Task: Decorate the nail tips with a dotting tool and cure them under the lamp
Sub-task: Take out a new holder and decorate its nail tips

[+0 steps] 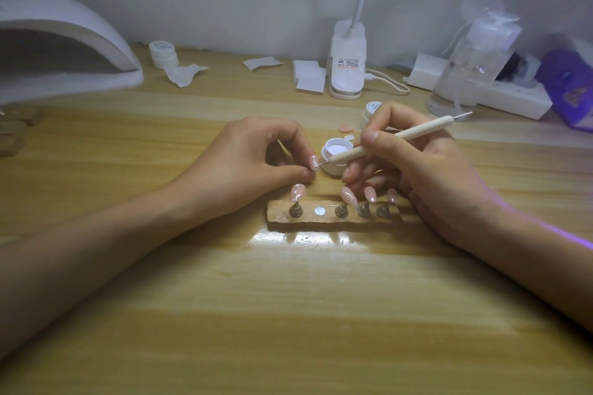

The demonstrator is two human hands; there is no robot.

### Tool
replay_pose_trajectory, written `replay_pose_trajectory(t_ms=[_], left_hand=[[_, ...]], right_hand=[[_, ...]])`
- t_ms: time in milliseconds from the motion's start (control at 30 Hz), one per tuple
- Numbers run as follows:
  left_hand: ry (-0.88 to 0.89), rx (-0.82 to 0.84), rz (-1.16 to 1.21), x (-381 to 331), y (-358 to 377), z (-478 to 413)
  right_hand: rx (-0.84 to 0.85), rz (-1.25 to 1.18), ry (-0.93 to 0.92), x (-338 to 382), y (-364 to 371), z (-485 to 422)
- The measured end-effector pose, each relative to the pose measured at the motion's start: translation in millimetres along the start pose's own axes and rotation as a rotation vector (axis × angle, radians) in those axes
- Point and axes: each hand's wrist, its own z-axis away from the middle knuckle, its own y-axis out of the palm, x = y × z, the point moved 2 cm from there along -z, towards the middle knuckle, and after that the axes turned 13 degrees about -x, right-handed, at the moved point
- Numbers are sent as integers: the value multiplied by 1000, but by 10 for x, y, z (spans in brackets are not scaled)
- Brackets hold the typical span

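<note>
Four nail tips [296, 193]: pink, upright on metal pegs [296, 210] in the wooden stand [333, 222], nearest of all on the tabletop [288, 314]; the leftmost tip carries white dots, and one round metal spot, second from the left, bears no peg.
Left hand [253, 160]: just behind the stand's left end; grip clamped, thumb and forefinger pinching the held nail tip [313, 163], which also shows white dots.
Right hand [417, 167]: behind the stand's right end; grip clamped round the dotting tool [394, 139], held like a pen.
Tool: pale shaft slanting up to the right, a metal point at each end; the lower point touches the held nail tip.
Open jar [337, 154]: small, white, pale gel inside; between the two hands, just behind the held nail tip, with the tool's shaft crossing over it.
Loose tip [346, 128]: pink, flat on the tabletop behind the open jar.
Second jar [372, 108]: white, partly hidden by the right forefinger.
Curing lamp [64, 42]: white, arched, far left, well apart from both hands.
Back row by the wall: small white pot [163, 53], crumpled wipe [184, 74], white pads [309, 75], desk lamp base [346, 74], pump bottle [471, 64], power strip [513, 96], purple packet [571, 86].
</note>
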Motion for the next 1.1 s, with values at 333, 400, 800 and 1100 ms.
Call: replay_pose_trajectory(t_ms=[333, 400, 800, 1100], left_hand=[[25, -6, -23, 4, -10, -6], [29, -4, -20, 7, -9, -8], [56, 13, 13, 15, -1, -4], [49, 8, 18, 21, 5, -6]], right_hand=[[1, -59, -21, 19, -3, 11], [4, -81, -27, 24, -1, 15], [-5, -104, -51, 26, 5, 10], [-7, -17, -8, -12, -5, -8]])
